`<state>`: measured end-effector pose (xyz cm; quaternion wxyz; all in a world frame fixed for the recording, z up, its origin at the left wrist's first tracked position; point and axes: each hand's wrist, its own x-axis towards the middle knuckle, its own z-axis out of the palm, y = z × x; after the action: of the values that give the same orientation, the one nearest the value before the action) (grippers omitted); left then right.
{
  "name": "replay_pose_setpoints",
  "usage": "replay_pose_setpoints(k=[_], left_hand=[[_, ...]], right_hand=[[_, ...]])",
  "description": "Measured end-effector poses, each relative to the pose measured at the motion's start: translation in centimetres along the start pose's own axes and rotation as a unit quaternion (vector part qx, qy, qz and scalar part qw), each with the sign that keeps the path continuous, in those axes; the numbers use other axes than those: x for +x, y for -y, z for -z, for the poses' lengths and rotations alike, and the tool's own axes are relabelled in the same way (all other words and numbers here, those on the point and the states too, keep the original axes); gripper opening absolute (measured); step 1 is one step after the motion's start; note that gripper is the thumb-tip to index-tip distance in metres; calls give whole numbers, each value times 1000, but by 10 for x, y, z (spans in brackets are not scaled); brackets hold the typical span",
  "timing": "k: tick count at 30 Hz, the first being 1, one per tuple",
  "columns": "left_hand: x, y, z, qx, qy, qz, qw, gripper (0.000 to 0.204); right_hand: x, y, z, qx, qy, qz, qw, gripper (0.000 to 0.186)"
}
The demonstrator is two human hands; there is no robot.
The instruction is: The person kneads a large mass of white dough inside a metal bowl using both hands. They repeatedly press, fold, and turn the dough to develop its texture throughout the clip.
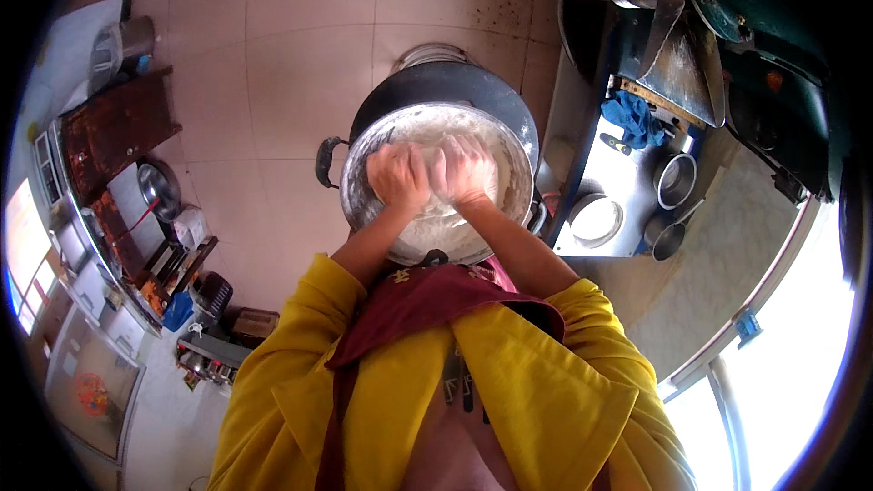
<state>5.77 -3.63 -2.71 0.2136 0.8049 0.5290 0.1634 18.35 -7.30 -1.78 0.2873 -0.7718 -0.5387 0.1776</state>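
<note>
My left hand (397, 173) and my right hand (466, 169) are side by side inside a round metal basin (515, 159). Both are closed, with fingers curled and knuckles pressed into pale, floury dough (443, 220). Much of the dough is hidden under them. White flour coats the basin's inner wall. The basin sits on a larger black wok (393, 95), whose loop handle (327, 162) sticks out on the left. My forearms reach in from below, the yellow sleeves pushed up.
At the right, a white work surface (582, 241) bears a white bowl (596, 219), metal pots (676, 180) and a blue cloth (633, 118). A brown cabinet (114, 141) and a metal pan (159, 189) stand at the left. Tiled floor (300, 82) lies beyond the basin.
</note>
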Motion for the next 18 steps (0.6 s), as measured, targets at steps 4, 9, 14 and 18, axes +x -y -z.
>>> replay_pose_setpoints(k=[4,9,14,18], left_hand=[[15,0,-6,11,-51,12,999,26],[33,1,-10,38,-13,31,999,31],[56,-8,1,36,38,55,997,43],[44,-7,17,-36,44,35,998,55]], right_hand=[[16,4,2,-37,56,-66,996,21],[23,1,-5,-83,41,-110,990,31],[40,13,3,-136,102,-193,966,44],[31,7,16,-58,168,-124,976,45]])
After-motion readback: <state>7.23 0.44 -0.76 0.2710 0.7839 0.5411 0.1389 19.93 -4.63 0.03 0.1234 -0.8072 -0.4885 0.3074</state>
